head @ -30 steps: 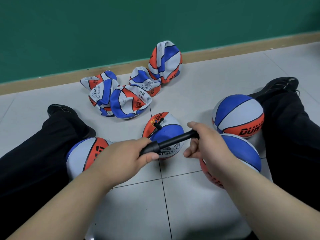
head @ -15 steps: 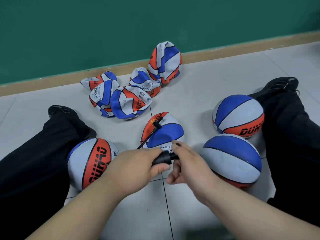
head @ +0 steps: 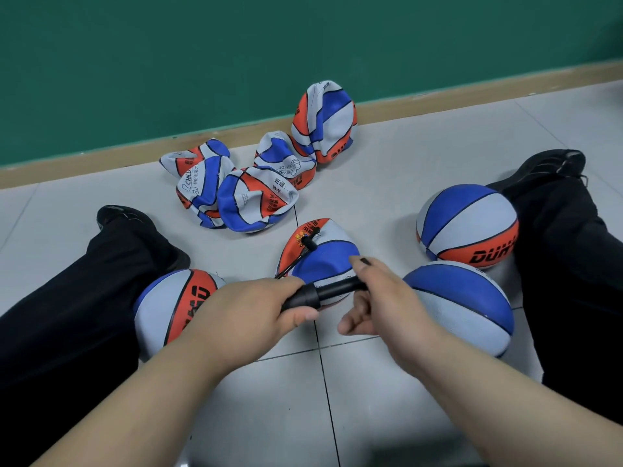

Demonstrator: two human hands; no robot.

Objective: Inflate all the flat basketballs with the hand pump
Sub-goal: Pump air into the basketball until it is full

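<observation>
"Three look full: the left basketball [head: 175,308], the far right basketball [head: 467,224] and the near right basketball [head: 462,305]. What's left?"

"The middle basketball [head: 323,261], on the floor [head: 387,163] between the legs [head: 84,298], looks half-filled, hose [head: 306,242] plugged in. Left hand [head: 249,311] grips the hand pump [head: 333,289] by its barrel, right hand [head: 381,298] clasps the handle. Five crumpled basketballs [head: 256,200] wait by the wall [head: 236,45]."

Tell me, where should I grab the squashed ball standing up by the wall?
Pinch the folded top edge of the standing flat ball from above, across the fold. It stands upright and looks narrowest there. The wall is close behind it, and another flat ball crowds its lower left, so the sides give less room.
</observation>
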